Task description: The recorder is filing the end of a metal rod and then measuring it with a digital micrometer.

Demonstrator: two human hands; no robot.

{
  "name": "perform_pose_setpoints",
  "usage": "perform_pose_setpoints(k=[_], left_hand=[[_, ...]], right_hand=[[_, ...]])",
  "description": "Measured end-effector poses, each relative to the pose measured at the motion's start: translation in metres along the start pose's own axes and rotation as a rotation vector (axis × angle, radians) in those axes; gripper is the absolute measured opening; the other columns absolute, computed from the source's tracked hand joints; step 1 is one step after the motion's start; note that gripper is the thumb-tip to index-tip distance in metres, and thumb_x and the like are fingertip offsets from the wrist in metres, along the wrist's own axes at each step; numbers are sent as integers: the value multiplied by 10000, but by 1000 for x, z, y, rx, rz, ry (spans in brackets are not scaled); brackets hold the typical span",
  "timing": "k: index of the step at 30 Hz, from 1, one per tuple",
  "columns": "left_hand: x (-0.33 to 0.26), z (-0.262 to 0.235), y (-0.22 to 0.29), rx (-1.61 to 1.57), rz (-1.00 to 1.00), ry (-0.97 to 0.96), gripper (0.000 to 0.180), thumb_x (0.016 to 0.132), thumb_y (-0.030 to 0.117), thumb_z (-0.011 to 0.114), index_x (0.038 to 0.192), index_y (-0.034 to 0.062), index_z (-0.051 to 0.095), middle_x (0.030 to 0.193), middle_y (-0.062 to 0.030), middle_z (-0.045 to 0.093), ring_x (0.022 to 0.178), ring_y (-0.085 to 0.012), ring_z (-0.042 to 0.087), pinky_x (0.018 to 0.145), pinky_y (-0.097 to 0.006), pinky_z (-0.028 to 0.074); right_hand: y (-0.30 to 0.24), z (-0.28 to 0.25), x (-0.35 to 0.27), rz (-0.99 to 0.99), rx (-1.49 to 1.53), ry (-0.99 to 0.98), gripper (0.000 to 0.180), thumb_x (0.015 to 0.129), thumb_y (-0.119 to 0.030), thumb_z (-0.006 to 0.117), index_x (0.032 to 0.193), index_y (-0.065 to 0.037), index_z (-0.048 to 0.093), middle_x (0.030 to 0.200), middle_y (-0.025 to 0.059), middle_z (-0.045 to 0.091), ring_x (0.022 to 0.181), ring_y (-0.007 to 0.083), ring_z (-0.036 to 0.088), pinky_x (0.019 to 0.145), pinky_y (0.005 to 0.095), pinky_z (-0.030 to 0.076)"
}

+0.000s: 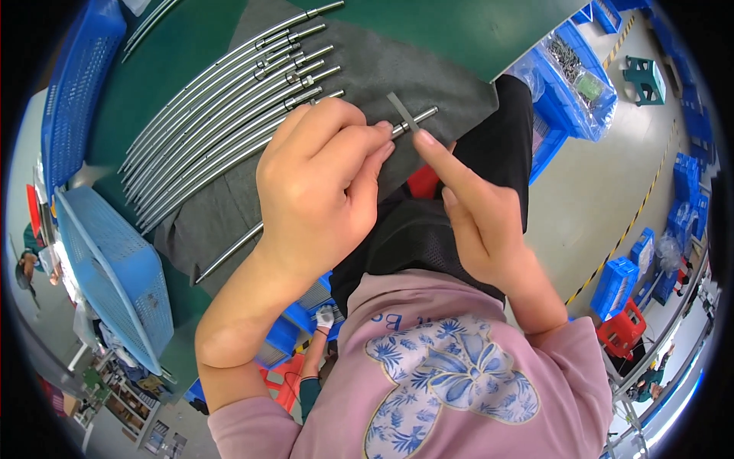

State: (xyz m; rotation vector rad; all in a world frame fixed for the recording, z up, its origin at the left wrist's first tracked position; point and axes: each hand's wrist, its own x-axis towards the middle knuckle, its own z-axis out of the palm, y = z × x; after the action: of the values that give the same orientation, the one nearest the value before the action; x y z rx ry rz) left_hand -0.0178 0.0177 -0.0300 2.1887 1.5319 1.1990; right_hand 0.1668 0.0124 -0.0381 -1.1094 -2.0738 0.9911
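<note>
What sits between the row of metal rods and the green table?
In the head view, a grey cloth lies under the rods, covering the green table.

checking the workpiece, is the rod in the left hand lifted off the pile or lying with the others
Lifted apart: the left hand grips one rod, its tip clear of the row of rods on the grey cloth.

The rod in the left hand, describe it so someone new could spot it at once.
Start at the grey cloth on the green table, where a row of long steel rods lies. The held rod lies nearest the person, apart from that row, gripped near its tip by the left hand.
</note>
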Motion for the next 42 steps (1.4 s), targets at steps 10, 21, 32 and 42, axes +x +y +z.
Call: perform_pose_setpoints(k=[10, 21, 32, 42], left_hand=[[1, 2, -1, -22, 1, 7, 174, 633, -32, 725, 774, 26, 641, 725, -66, 550, 635, -246, 535, 550, -335, 426], [2, 3, -4, -39, 29, 13, 149, 646, -24, 712, 760, 23, 630, 723, -66, 530, 651, -250, 537, 565, -343, 435], [1, 4, -2, -43, -4, 3, 137, 646, -26, 703, 740, 22, 615, 720, -66, 521, 657, -262, 532, 570, -358, 431], [0, 6, -1, -70, -25, 3, 150, 634, -33, 699, 742, 22, 611, 726, -72, 526, 663, -272, 537, 574, -357, 434]], right_hand=[[-5, -11, -3, -88, -280, 42, 431, 804, 115, 549, 1215, 4, 618, 623, 90, 531, 478, 152, 477, 459, 255, 392], [-1, -22, 7, -143, -219, -47, 433, 777, 97, 574, 1198, 9, 624, 683, 141, 611, 475, 184, 550, 480, 254, 421], [6, -9, 4, -131, -62, 43, 497, 721, 72, 580, 1212, -1, 613, 528, 97, 503, 420, 235, 523, 436, 316, 415], [9, 2, -16, -173, -183, 106, 596, 692, 60, 580, 1281, -31, 569, 523, 68, 477, 408, 205, 495, 420, 332, 390]])
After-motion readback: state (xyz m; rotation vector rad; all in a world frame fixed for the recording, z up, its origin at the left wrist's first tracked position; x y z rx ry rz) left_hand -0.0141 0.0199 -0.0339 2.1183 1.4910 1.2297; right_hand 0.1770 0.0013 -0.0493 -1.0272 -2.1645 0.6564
